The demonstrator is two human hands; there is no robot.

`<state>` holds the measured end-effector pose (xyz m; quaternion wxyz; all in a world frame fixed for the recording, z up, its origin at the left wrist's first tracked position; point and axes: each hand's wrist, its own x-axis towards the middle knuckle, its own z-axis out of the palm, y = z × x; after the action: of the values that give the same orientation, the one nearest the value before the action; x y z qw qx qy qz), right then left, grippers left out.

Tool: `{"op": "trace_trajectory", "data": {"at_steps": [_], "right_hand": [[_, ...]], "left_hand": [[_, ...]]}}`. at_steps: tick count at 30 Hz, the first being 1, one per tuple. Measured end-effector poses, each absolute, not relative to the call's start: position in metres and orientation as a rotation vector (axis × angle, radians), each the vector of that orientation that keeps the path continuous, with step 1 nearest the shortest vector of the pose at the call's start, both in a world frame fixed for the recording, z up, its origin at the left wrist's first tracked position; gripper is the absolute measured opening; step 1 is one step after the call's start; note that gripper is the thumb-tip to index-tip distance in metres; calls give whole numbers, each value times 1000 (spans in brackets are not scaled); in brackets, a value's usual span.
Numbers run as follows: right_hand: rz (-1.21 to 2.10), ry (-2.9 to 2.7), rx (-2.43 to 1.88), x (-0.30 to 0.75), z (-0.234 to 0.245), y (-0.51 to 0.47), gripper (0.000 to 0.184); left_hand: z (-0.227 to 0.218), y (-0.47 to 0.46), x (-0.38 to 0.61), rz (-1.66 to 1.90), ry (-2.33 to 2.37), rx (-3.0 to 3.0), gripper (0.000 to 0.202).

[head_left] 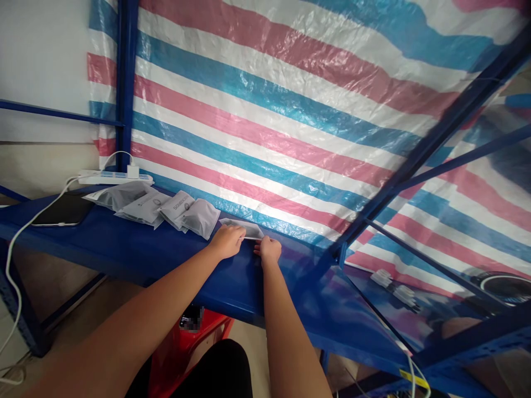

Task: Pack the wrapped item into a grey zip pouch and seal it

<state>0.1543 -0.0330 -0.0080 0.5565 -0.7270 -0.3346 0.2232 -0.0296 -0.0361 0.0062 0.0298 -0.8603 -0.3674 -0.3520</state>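
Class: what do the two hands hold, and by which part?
One flat pouch lying on the shelf: the left hand pinches its near left edge, the right hand its near right corner.

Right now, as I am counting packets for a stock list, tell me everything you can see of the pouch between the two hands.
The pouch is a flat, pale grey packet, seemingly plastic film, light-edged. It lies on the blue shelf by the striped tarp, apart from the packets further left. The left hand covers its left end; the right hand touches its near edge.
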Motion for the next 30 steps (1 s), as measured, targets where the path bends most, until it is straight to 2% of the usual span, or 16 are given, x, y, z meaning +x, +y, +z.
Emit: {"op": "trace_trajectory", "data": {"at_steps": [7,12,20,26,30], "right_hand": [[502,-783,-1851,158,-4,-34,19],[418,-774,-1953,154,4,-39,25],[456,-571,-1916,149,11,-42,32],[447,-591,-1920,150,9,-41,35],[430,-675,-1944,150,7,-43,36]], "left_hand": [[5,-34,-30,-1127,-1139,-2644,12],[6,-35,-30,-1137,-1140,-2652,11],[7,-37,-29,-1123,-1120,-2674,15],[8,-37,-31,-1171,-1094,-2673,7],[8,-38,-31,-1227,-1060,-2701,16]]}}
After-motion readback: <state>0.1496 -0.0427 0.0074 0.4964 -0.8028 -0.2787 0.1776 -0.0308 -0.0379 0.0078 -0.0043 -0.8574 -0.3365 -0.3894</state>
